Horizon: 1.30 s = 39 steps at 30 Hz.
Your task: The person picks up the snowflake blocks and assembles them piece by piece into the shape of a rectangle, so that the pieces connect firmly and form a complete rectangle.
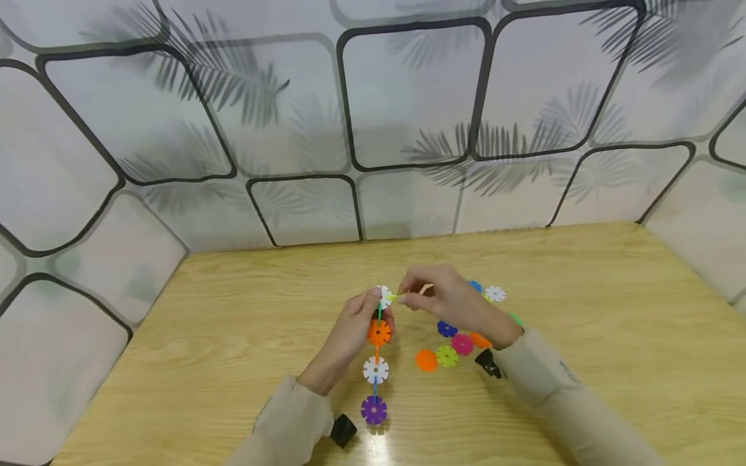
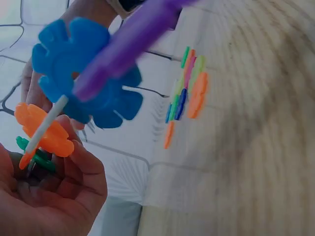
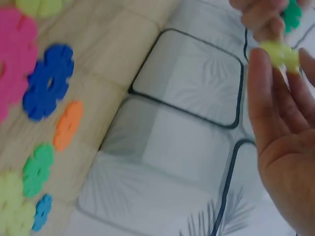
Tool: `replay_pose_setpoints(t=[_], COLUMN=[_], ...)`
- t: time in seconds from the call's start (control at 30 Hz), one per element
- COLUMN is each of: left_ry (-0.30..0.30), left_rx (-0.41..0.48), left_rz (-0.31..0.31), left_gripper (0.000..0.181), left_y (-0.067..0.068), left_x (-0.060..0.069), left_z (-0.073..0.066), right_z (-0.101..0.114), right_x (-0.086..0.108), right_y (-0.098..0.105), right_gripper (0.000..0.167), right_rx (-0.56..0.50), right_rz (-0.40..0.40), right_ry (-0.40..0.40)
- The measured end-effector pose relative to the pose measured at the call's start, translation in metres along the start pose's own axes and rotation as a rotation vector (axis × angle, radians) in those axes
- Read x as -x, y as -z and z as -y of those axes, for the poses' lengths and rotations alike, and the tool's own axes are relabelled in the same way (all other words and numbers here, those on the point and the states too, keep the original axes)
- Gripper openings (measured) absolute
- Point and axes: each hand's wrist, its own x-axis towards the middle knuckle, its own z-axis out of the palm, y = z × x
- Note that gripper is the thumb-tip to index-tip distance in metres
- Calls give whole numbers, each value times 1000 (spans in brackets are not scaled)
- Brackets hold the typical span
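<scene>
A chain of interlocking snowflake discs hangs from my left hand (image 1: 348,323), whose thumb and fingers pinch its top white disc (image 1: 384,297). Down from there come a green disc (image 1: 380,313) edge-on, an orange disc (image 1: 379,332), another white disc (image 1: 375,370), a blue disc (image 2: 106,105) and a purple disc (image 1: 374,410) at the bottom. Between thumb and fingertips, my right hand (image 1: 445,296) pinches a yellow disc (image 3: 280,55) against the top white disc's right edge. Whether their slots are engaged, I cannot tell.
Loose discs lie on the wooden table (image 1: 245,336) under and beside the right forearm, among them an orange disc (image 1: 426,360), a lime disc (image 1: 447,356), a pink disc (image 1: 462,344) and a dark blue disc (image 1: 447,329). Behind the table rises a patterned wall covering (image 1: 408,103).
</scene>
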Motion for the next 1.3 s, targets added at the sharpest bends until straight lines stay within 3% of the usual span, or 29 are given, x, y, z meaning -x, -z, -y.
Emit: replay_pose_setpoints(t=[0.13, 0.3, 0.53, 0.87, 1.03, 1.3], left_ry=[15, 27, 38, 21, 25, 22], left_rx=[8, 95, 143, 100, 97, 74], left_rz=[-31, -91, -46, -14, -11, -30], left_gripper=[46, 38, 25, 28, 26, 21], left_y=[5, 8, 10, 11, 11, 12], left_x=[-2, -3, -5, -5, -5, -5], left_z=[2, 4, 4, 3, 5, 7], right_z=[-9, -22, -36, -47, -50, -51], right_x=[0, 4, 6, 8, 8, 4], right_y=[15, 26, 25, 22, 21, 20], right_gripper=[7, 8, 7, 9, 7, 12], right_rx=[22, 89, 223, 311, 299, 251], right_rz=[7, 20, 21, -32, 2, 107], right_ry=[-86, -170, -167, -274, -292, -383])
